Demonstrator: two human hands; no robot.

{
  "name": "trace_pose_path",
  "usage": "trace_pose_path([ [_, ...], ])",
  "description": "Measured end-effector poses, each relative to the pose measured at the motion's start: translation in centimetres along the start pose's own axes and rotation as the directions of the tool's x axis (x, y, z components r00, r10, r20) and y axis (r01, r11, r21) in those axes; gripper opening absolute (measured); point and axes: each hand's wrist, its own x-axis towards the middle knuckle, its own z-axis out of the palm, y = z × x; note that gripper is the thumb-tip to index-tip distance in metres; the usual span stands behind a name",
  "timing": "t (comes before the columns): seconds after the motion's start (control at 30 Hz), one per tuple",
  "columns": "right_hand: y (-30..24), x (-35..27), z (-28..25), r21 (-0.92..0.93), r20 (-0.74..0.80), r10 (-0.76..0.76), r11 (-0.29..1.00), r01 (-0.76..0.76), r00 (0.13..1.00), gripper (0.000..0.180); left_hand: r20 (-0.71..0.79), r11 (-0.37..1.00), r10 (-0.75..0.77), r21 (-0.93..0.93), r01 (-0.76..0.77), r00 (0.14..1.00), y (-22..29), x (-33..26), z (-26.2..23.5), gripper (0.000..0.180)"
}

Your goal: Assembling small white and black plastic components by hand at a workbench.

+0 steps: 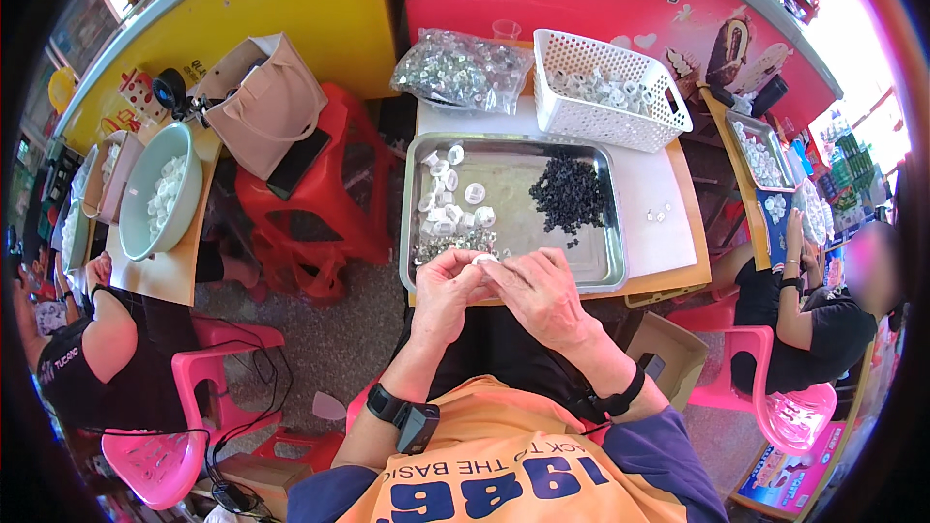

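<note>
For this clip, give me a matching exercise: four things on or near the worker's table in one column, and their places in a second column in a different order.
Things:
1. black small parts
2. white lattice basket
3. clear bag of small parts
4. small white piece

Places:
A. at the table's far left corner, beside the basket
B. between the fingertips of the left hand and right hand
C. heaped in the right half of the metal tray
D. behind the tray, at the table's far right

Pairs: 1-C, 2-D, 3-A, 4-B
</note>
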Motion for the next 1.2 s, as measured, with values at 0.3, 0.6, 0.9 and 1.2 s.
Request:
trace_pose_path([
  [0.3,0.7,0.6,-1.6,-0.047,-0.056,-0.04,0.998,0.037,0.998,0.039,0.196,0.981,-0.092,-0.147,0.122,0.976,2.3,-1.1,0.1,0.027],
  [0.6,0.8,0.4,-1.5,0.035,-0.118,0.025,0.999,-0.021,0.993,0.042,0.289,0.893,-0.115,-0.389,0.227,0.95,0.6,-1.1,0.3,0.029],
  [0.9,0.9,-0.2,-1.6,-0.059,-0.052,-0.047,0.997,0.044,0.998,0.039,0.183,0.97,-0.161,-0.154,0.19,0.97,0.9,-0.6,-0.3,0.025],
  [1.2,2.0,-1.7,-0.1,0.285,-0.08,0.294,0.922,-0.261,0.953,0.024,0.115,0.984,-0.144,-0.09,0.154,0.983,0.7,-0.2,-1.7,0.022],
])
